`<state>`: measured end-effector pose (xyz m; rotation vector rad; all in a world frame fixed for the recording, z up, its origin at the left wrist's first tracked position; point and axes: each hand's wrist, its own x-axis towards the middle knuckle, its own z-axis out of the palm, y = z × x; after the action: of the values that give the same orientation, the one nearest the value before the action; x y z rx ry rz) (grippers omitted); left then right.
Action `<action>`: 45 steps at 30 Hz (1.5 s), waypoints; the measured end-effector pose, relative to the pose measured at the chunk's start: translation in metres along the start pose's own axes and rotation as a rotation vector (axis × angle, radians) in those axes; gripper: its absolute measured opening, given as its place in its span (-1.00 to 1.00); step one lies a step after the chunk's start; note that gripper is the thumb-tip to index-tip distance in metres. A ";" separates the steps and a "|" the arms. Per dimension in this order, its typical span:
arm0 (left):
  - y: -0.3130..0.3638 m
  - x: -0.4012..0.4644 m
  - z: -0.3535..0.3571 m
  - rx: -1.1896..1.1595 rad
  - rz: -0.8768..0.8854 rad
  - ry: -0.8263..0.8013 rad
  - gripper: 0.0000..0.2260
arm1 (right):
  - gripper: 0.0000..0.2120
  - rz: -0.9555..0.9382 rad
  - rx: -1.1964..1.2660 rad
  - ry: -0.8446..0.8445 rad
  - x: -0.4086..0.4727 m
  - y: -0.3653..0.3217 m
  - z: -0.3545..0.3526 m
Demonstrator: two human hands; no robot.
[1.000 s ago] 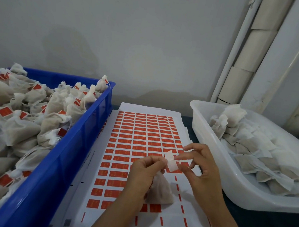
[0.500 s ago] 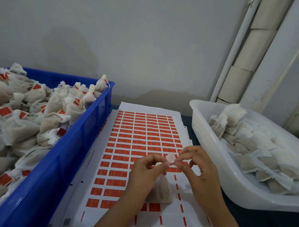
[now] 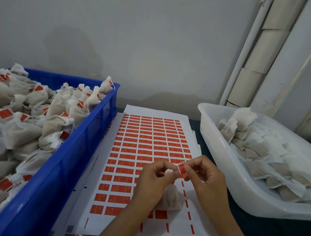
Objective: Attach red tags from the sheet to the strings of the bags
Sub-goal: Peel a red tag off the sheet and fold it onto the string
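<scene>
Head view. The red tag [image 3: 181,168] now sits folded between the 2 hands, red face outward. 1.0 s ago it stood open with its pale back showing; 0.5 s ago the hands were drawing together on it.

Right hand [image 3: 205,177]: thumb and forefinger curled and pinching the tag's right edge. Left hand [image 3: 154,175]: fingertips pinch the tag's left side along with the gathered white neck of the bag [image 3: 171,199]. The bag's body hangs below the left hand, over the tag sheet [image 3: 148,145]. The string itself is too fine to make out.

Judgement: the fold has probably closed around the string, so this bag looks nearly tagged. A firm press to seal seems to be what is left.

The sheet lies between the 2 bins; its near right columns are mostly peeled. The blue crate [image 3: 58,166] on the left holds bags with red tags. The white tub [image 3: 222,160] on the right holds bags with no visible tags.
</scene>
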<state>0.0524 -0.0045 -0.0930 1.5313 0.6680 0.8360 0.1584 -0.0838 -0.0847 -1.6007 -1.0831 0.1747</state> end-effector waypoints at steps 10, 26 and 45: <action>0.000 -0.001 0.000 -0.057 0.022 -0.013 -0.86 | -0.88 -0.043 0.013 0.006 -0.001 -0.001 0.000; 0.000 0.000 -0.001 -0.030 0.017 -0.009 -0.93 | -0.88 0.006 0.107 0.074 -0.005 -0.002 0.010; -0.009 0.002 -0.002 0.050 0.016 0.006 -0.89 | -0.66 0.202 0.166 -0.127 -0.004 0.010 0.012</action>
<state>0.0525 -0.0007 -0.1018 1.5812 0.6861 0.8414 0.1545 -0.0778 -0.0987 -1.5633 -0.9747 0.4950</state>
